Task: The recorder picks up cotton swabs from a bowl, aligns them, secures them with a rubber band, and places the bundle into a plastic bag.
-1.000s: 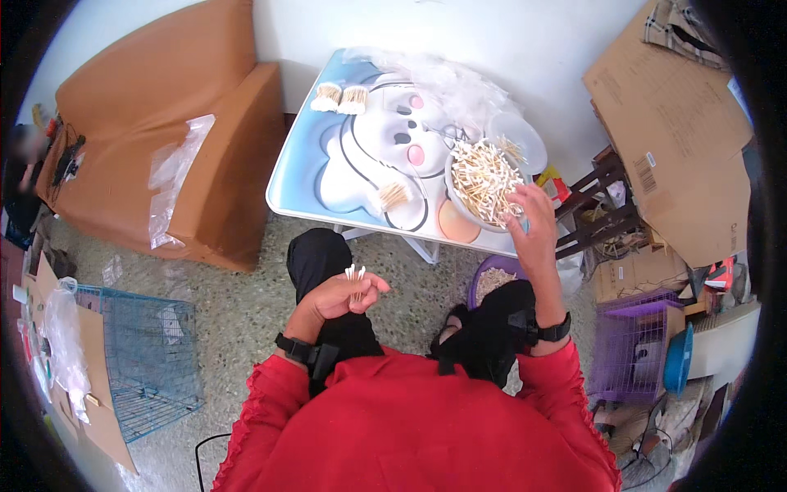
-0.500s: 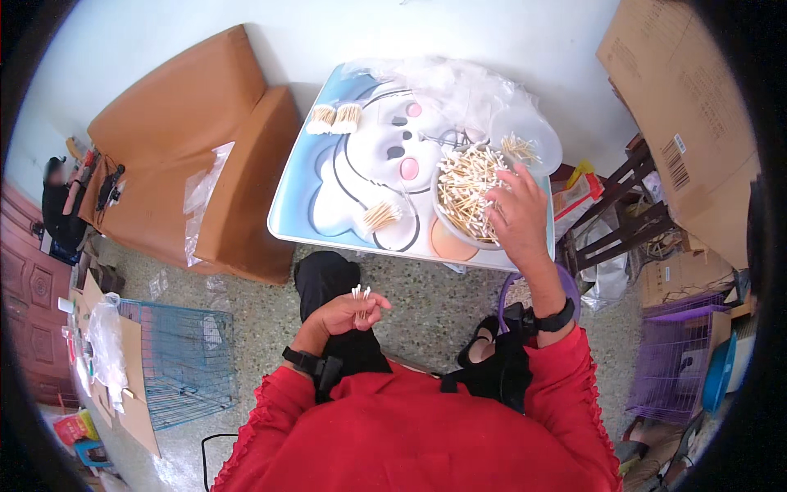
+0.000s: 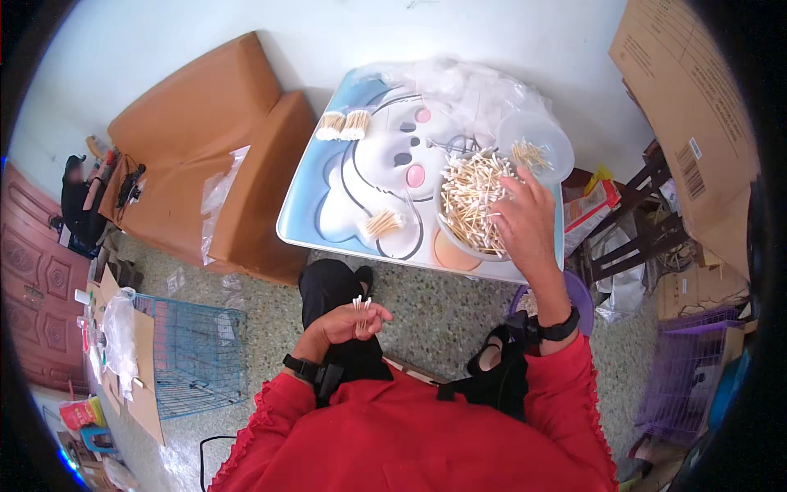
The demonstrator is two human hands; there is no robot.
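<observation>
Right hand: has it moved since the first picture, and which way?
Yes. Against the orange spot printed on the table, the right hand now reaches farther toward the wall, over the piled swabs.

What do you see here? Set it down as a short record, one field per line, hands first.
Left hand: holds a few cotton swabs, tips up, off the table
Right hand: fingers at the swab pile; grip on any swab unclear
Bowl: heaped with swabs, near the front edge
Lid or dish: round, translucent, behind the bowl, some swabs on it
Paired bundles: side by side, far left of table
Single bundle: nearer the front edge
Table: cartoon print, clear plastic along the back
</observation>
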